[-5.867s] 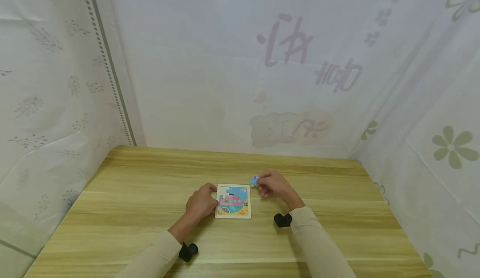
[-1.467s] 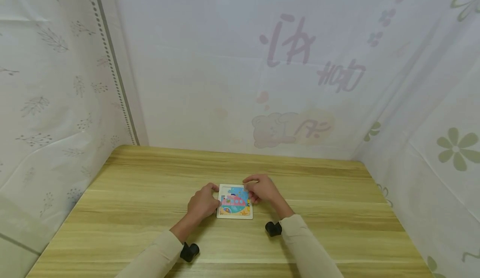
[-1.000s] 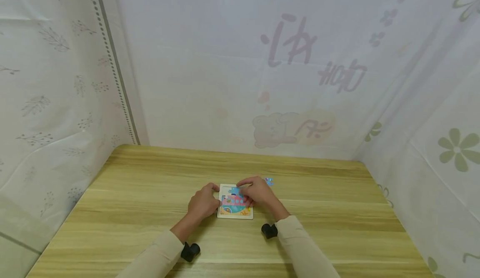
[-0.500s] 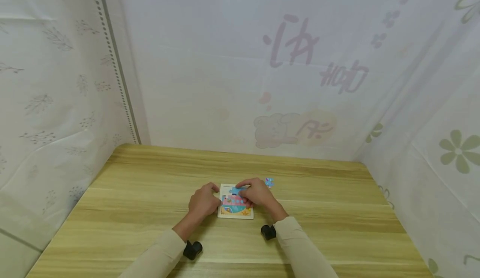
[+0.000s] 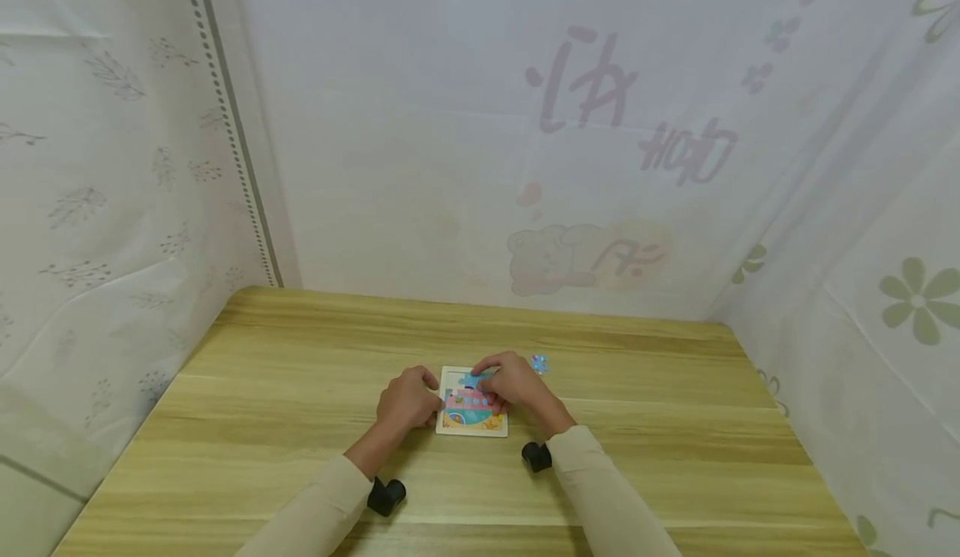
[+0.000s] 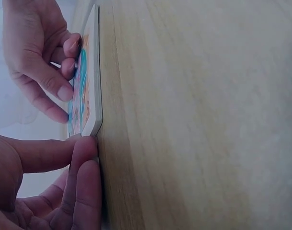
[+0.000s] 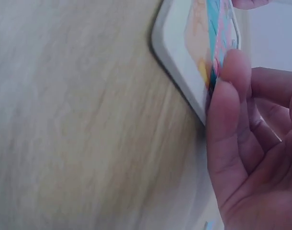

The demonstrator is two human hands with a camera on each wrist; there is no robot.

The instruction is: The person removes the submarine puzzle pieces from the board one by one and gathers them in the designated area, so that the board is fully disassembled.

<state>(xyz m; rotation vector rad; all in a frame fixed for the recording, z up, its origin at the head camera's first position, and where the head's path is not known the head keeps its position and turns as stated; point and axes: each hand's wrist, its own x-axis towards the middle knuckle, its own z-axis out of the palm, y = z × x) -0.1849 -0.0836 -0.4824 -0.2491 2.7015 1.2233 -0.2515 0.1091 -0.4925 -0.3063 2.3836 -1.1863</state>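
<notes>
A small square jigsaw puzzle in a pale frame (image 5: 472, 434) lies on the wooden table, showing a pink and teal submarine. My left hand (image 5: 406, 403) grips its left edge, the thumb against the rim and the other fingers bunched at the side in the left wrist view. Over the puzzle's upper right is my right hand (image 5: 513, 383), its thumb and forefinger on a blue puzzle piece (image 5: 468, 379) in the top row and largely covering it. The upper left corner of the frame shows pale backing. A loose blue puzzle piece (image 5: 539, 363) lies just right of my right hand.
The wooden table (image 5: 300, 357) reaches back to a printed white cloth (image 5: 390, 165), with more cloth hanging at both sides. Black wrist cameras (image 5: 386, 497) sit below both hands at the sleeves.
Earlier my right hand held a blue puzzle piece beside the frame; that piece now lies on the table. The right hand has moved left onto the puzzle. My left hand keeps its grip.
</notes>
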